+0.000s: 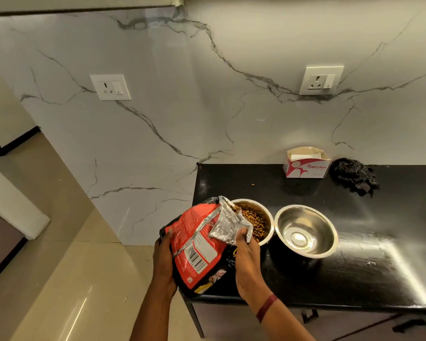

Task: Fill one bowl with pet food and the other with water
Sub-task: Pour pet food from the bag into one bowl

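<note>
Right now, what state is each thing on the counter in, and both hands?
Left steel bowl, partly filled with kibble.
Right steel bowl, empty, no water.
Pet food bag, open, tilted toward the kibble.
Left hand, grips the bag's side.
Right hand, pinches the bag's foil mouth.
Tissue box, top open.
Cloth, crumpled.

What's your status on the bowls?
Left grip, right grip hold food bag, tipped at first bowl. Kibble in. Second bowl empty. Tissue box, cloth behind, apart.

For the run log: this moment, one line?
left hand, right hand: hold red foil pet-food bag | round steel bowl: kibble | second bowl: empty
</note>
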